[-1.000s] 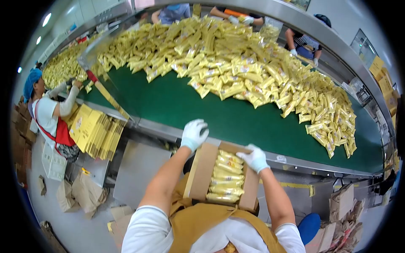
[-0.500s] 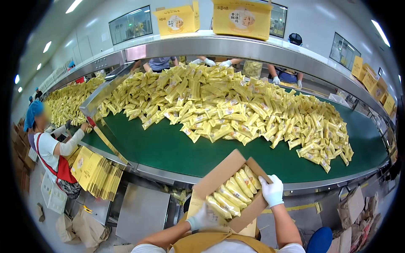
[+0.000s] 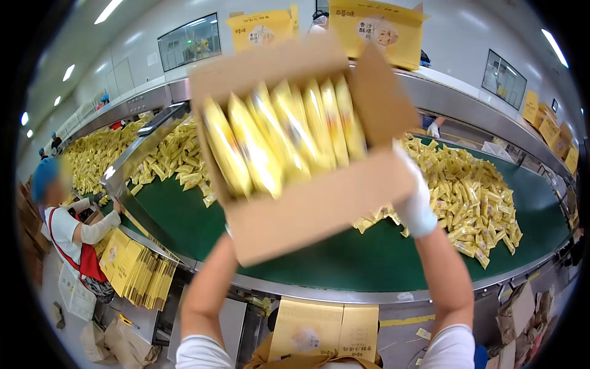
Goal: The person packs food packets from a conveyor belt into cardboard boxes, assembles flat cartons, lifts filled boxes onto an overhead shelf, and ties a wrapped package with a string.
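An open cardboard box [image 3: 319,212] is held up in front of me, tilted so that its inside faces me. Several yellow wrapped packets [image 3: 252,144] stand in a row inside it, and its flaps are spread outward. My right hand [image 3: 416,200], in a white glove, grips the box's right side. On the lower left, my left hand [image 3: 228,231] is almost wholly hidden by the box, with just a sliver of glove showing; its fingers are out of sight. Behind the box, a large pile of the same packets [image 3: 476,197] lies on the green belt [image 3: 307,273].
A yellow printed carton [image 3: 307,326] lies just below me. Two yellow boxes [image 3: 375,31] stand on the metal shelf above the belt. At left, a co-worker [image 3: 67,227] stands beside stacked flat cartons [image 3: 138,270]. Brown paper sacks [image 3: 516,310] lie at right.
Both hands have raised the box from near my lap to above the belt, closer to my face. It now covers the middle of the packet pile and exposes the carton below.
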A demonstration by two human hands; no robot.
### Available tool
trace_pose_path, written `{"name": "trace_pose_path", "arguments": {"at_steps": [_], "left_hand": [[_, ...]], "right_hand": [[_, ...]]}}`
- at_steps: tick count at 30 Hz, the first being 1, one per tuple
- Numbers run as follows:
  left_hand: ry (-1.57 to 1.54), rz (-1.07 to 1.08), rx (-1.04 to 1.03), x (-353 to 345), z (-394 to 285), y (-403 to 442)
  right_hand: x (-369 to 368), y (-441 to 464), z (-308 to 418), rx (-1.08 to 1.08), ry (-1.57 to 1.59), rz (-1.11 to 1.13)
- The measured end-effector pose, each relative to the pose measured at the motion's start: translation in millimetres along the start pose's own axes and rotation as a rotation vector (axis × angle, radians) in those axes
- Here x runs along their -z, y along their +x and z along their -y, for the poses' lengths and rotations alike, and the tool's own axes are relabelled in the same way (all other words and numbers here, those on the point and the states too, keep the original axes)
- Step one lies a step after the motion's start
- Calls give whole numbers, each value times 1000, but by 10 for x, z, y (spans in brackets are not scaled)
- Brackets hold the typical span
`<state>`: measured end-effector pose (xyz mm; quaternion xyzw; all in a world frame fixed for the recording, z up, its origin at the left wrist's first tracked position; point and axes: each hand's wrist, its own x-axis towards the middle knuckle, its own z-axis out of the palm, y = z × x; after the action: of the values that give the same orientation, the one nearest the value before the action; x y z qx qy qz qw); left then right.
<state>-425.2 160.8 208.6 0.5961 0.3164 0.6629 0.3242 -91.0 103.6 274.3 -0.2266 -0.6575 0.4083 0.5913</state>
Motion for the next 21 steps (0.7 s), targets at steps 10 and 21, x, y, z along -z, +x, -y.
{"name": "trace_pose_path", "arguments": {"at_steps": [10,21], "left_hand": [[170,-111,-182,93,-853,2538],[976,-17,-726,51,271,2117]], "right_hand": [[-466,2699,-163,545,-681,-275],[-254,2295,-445,504,-1163,174]]}}
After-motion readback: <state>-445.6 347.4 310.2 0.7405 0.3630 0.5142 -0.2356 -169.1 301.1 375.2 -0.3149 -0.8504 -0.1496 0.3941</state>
